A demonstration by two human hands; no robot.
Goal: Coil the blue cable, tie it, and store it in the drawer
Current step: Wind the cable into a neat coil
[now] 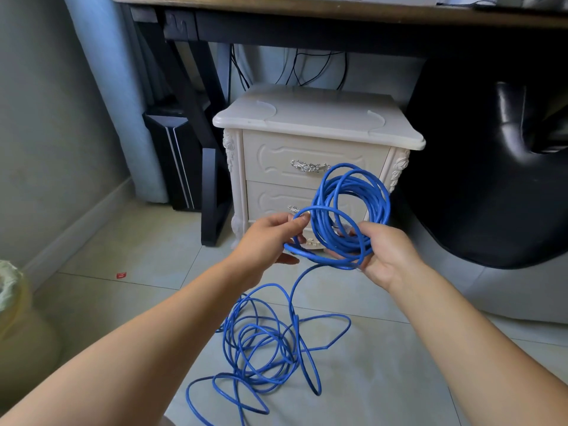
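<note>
The blue cable [347,210] is partly wound into a round coil held up in front of a cream nightstand [319,124]. My right hand [384,253] grips the coil's lower edge, fingers curled round the bundled loops. My left hand [270,238] pinches a single loop of the cable at the coil's left side. From the coil a strand drops to the floor, where the rest of the cable lies in a loose tangle. The nightstand's top drawer [310,155] and the lower drawer behind the coil are both closed.
A dark desk [307,13] spans the top, with its black leg [212,192] and a black computer tower [175,158] left of the nightstand. A black chair [491,167] stands at the right. A bin with a pale bag [12,309] sits at the far left on the tiled floor.
</note>
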